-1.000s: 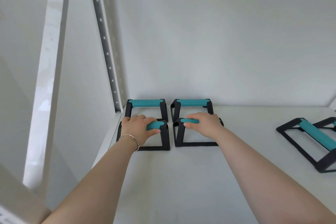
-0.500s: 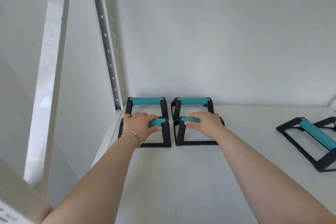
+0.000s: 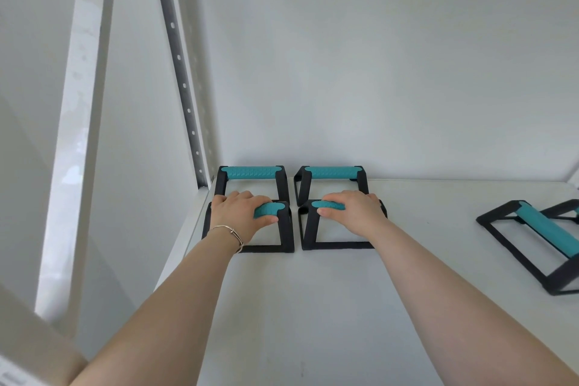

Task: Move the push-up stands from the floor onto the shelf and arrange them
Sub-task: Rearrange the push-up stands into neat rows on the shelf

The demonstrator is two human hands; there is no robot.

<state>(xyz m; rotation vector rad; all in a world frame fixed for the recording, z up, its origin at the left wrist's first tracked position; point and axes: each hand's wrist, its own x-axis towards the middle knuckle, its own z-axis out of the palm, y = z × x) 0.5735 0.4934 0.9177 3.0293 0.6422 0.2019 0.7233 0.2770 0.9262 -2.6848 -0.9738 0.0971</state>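
Four push-up stands grouped in a two-by-two block in the back left corner of the white shelf [image 3: 313, 307]. Front left stand [image 3: 283, 229] gripped by the left hand [image 3: 241, 216], fingers curled round its teal bar, thumb under it. Front right stand [image 3: 308, 229] gripped the same way by the right hand [image 3: 354, 213], fingers wrapped over the bar. Just behind them, the back left stand [image 3: 252, 173] and back right stand [image 3: 330, 172], against the wall [image 3: 376, 56]; narrow gaps between all four. No readable brand or writing on any stand. Thin bracelet [image 3: 232, 233] on the left wrist. Perforated upright post [image 3: 181, 72] just left of the block, at the shelf's left edge. Well right of the block, a fifth stand [image 3: 545, 235] lying askew, another partly cut off behind it. Bare shelf between block and fifth stand, and wide bare shelf in front.
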